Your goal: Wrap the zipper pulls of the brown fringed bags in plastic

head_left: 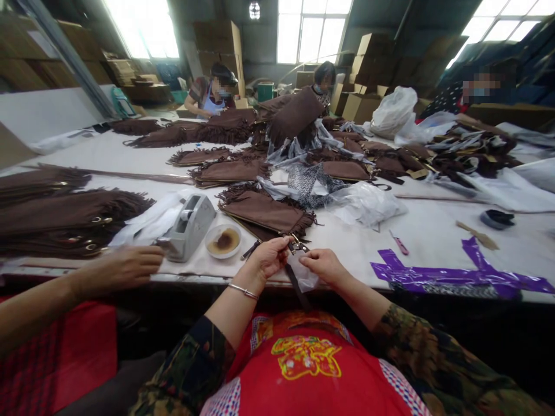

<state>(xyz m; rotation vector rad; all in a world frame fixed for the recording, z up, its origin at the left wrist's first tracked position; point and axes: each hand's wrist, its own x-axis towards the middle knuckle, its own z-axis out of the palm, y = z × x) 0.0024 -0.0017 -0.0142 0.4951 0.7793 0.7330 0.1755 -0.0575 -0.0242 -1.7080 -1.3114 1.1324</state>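
My left hand (274,256), a bangle on its wrist, pinches a dark brown strap (293,279) by its metal clasp at the table's front edge. From there the strap hangs down toward my apron. Between the fingers of my right hand (323,264) is a small piece of thin white wrapping (304,270), held against the strap. Just beyond both hands lies a brown fringed bag (271,211) with a zip along its edge. How the wrapping sits around the strap's hardware is too small to tell.
Left of my hands stand a shallow dish (223,241) with brown residue and a grey tape dispenser (189,226). A co-worker's hand (130,266) reaches in beside the dispenser. Purple tape (451,271) and a pink cutter (399,243) lie right. Stacked brown bags (69,219) lie left.
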